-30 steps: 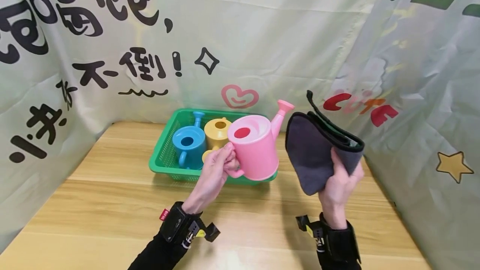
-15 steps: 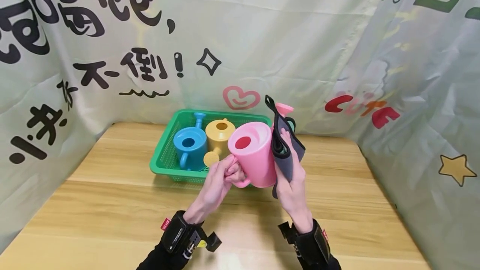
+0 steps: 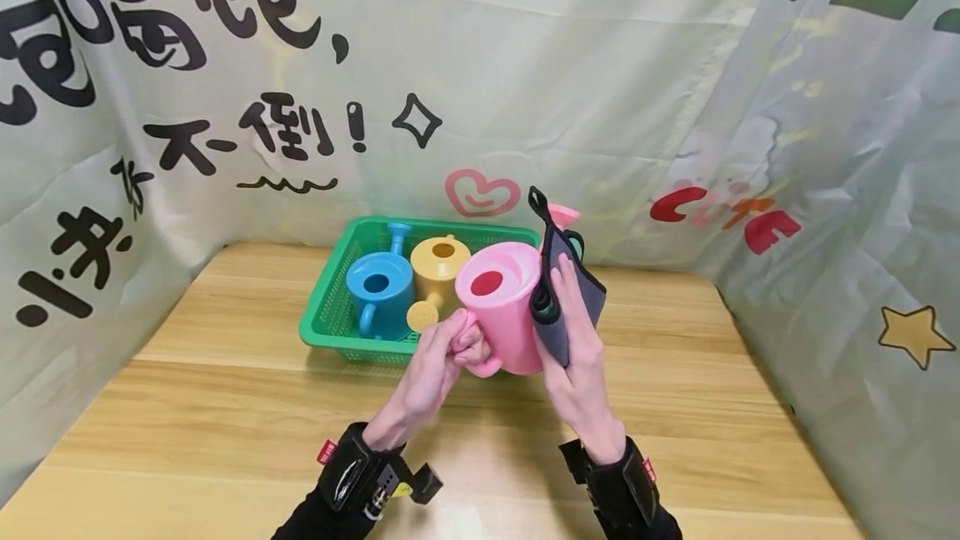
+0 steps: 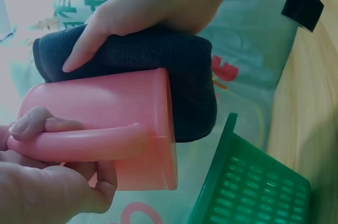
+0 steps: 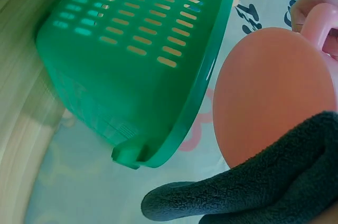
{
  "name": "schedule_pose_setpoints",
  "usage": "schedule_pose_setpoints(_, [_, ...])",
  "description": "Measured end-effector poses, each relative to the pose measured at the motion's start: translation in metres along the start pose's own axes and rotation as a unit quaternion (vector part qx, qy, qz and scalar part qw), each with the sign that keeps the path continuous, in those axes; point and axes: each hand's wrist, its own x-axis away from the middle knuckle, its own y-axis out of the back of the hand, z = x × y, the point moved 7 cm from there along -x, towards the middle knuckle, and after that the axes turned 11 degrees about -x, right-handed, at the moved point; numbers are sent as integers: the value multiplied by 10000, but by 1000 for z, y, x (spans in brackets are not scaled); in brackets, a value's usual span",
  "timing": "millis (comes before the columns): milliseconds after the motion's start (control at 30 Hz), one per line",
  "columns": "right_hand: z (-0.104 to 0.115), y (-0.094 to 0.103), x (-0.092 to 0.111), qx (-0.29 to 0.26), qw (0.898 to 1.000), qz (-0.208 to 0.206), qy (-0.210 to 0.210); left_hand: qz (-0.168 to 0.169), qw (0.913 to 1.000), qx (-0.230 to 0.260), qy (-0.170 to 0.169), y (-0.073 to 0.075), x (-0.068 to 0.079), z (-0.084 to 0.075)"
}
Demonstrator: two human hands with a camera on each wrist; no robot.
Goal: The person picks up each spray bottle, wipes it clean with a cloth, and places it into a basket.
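Observation:
My left hand [image 3: 438, 373] grips the curved handle of a pink watering can [image 3: 510, 315], held up in front of the basket. In the left wrist view, fingers wrap the can's handle [image 4: 90, 145]. My right hand [image 3: 581, 365] holds a folded dark grey cloth [image 3: 558, 332] with black edging and presses it against the can's right side. The cloth partly hides the spout; the pink sprinkler head [image 3: 564, 215] shows behind it. In the left wrist view the right thumb lies over the cloth [image 4: 142, 55]. The can's round base [image 5: 274, 97] faces the right wrist camera.
Behind the can, a green plastic basket [image 3: 322, 307] stands on the wooden table [image 3: 225, 407]. In it are a blue watering can [image 3: 386, 298] and a yellow watering can [image 3: 438, 261]. Printed cloth walls [image 3: 585, 107] enclose the table at the back and sides.
My right hand has brought the cloth leftward from beside the pink watering can onto its side. The can has come slightly lower and stays in my left hand.

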Motion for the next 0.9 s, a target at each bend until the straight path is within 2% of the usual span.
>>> schedule_pose_setpoints(167, [-9, -5, 9, 289, 9985, 168, 440, -29, 9999, -93, -59, 3, -1, -2])
schedule_pose_setpoints(300, [-8, -14, 13, 461, 9955, 435, 705, -239, 9995, -145, -117, 8, -1, -5])
schedule_pose_setpoints(500, [-7, -26, 19, 671, 9898, 933, 846, -602, 9981, -36, 81, 13, -1, -4])
schedule_pose_setpoints(600, [-8, -30, 22, 657, 9886, 1075, 825, -713, 9972, -149, 184, 15, 0, -3])
schedule_pose_setpoints(700, [-10, -29, 23, 411, 9910, 1045, 724, -709, 9970, -268, 181, 15, 1, -4])
schedule_pose_setpoints(900, [-8, -21, 18, -176, 9958, 648, 630, -419, 9989, -213, 74, 9, 2, -3])
